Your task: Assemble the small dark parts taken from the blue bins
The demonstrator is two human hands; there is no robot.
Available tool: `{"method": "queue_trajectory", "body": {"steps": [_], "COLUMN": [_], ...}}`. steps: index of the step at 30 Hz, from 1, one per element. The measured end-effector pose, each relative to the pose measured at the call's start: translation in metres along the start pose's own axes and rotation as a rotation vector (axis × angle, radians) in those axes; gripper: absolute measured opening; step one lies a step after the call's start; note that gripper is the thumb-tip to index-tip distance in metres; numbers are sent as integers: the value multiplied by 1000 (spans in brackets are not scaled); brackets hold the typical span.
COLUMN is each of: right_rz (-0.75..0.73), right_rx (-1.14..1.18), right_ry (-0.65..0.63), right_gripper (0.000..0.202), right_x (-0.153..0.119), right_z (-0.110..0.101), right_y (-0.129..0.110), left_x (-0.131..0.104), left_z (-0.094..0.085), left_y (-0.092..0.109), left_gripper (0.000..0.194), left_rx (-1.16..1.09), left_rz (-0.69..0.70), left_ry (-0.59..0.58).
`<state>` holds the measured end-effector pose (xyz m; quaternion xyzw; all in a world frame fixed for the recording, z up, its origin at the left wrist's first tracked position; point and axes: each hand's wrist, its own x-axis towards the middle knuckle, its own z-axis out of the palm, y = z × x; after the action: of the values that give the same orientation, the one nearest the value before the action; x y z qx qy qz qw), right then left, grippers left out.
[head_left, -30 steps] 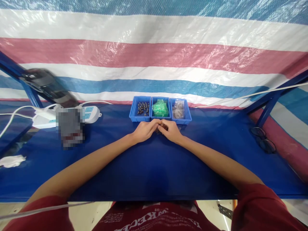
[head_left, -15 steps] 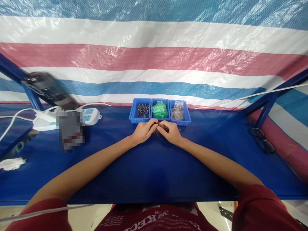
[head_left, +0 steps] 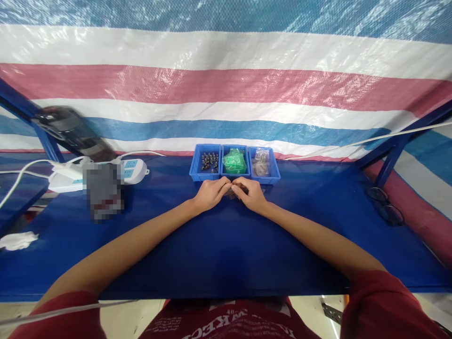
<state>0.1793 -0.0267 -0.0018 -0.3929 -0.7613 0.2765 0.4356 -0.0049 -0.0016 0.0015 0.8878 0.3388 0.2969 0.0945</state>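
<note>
My left hand (head_left: 211,195) and my right hand (head_left: 251,195) meet fingertip to fingertip just in front of three small blue bins. Both are closed in a pinch, thumbs and fingers pressed together. A small brownish, partly shiny item (head_left: 231,193) shows beneath the fingertips; mostly covered, its kind is unclear. Several small dark metal fittings (head_left: 209,161) lie in the left bin (head_left: 197,177). Inside the middle bin (head_left: 236,174) is a green clear-wrapped packet (head_left: 235,161). The right bin (head_left: 270,180) holds clear plastic bags (head_left: 261,162) of greyish pieces.
On the blue table (head_left: 226,249), a white power strip (head_left: 136,172) with cables and a blurred-out dark object (head_left: 103,190) stand left. A dark bottle (head_left: 76,132) leans behind them. Crumpled white tissue (head_left: 18,240) lies far left, glasses (head_left: 384,206) far right. Striped sheeting (head_left: 226,84) hangs behind.
The left fingertips have dropped slightly toward me, and the right fingers have shifted a little. A dark bit seen between the fingertips before is now mostly covered. The bins have not moved.
</note>
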Motion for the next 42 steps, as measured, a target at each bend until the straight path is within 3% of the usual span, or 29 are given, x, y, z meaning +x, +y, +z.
{"method": "queue_trajectory", "body": {"steps": [31, 42], "right_rz": [-7, -2], "right_rx": [-77, -118], "right_ry": [-99, -104], "right_gripper": [34, 34], "right_x": [4, 3], "right_z": [-2, -2], "right_y": [0, -2], "left_x": [1, 2], "left_z": [-1, -2], "left_y": [-3, -2], "left_gripper": [32, 34], "left_rx": [-48, -51], "left_rz": [36, -19], "left_ry": [-79, -135]}}
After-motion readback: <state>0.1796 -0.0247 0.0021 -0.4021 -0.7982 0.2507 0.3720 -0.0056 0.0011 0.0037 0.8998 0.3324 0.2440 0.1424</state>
